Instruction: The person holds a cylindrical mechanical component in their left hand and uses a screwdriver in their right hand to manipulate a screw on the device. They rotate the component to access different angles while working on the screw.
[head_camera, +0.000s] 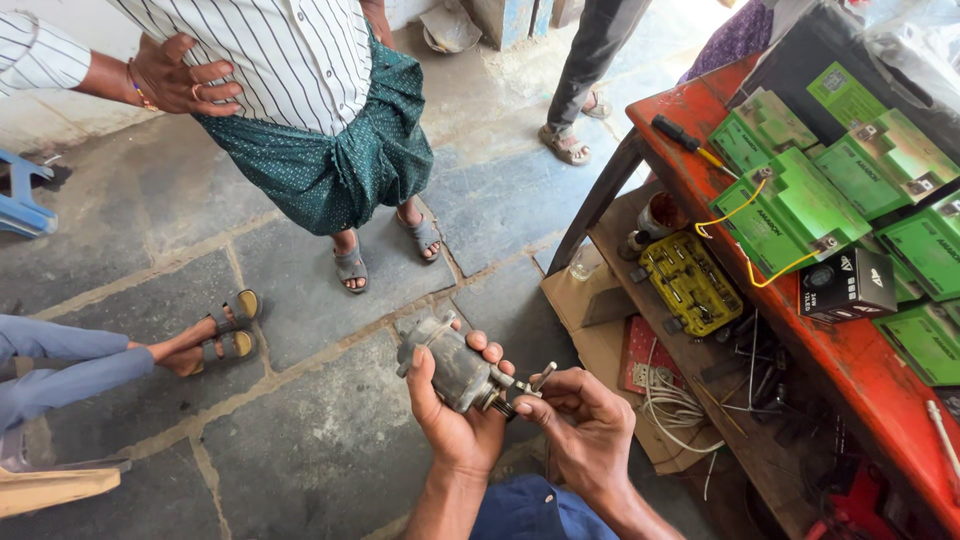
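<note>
Left hand (455, 420): fingers wrapped around the grey metal motor (452, 368), gripping its cylindrical body from below. The motor is held in the air above the stone floor (300, 440), low in the centre of the view, tilted, with its shaft end toward the right hand.

Right hand (585, 428): fingertips pressed together on a small metal part (540, 378) at the shaft end of the motor. Thumb and forefinger pinch it; the other fingers curl beneath.

Right of the hands: a red bench (870, 370) with a lower shelf. On the shelf lie a yellow tool case (692, 285), white wires (672, 405) and cardboard.

On the bench top: green batteries (800, 205) in a row, a small black box (848, 285) beside them, and yellow leads (735, 212) clipped to one battery. A black-handled screwdriver (683, 140) lies near the far edge.

Farther off, on the floor: a person in a striped shirt (300, 60) and green wrap stands in sandals. A seated person's crossed feet (215, 335) enter from the left. Another person's leg shows at the top.
</note>
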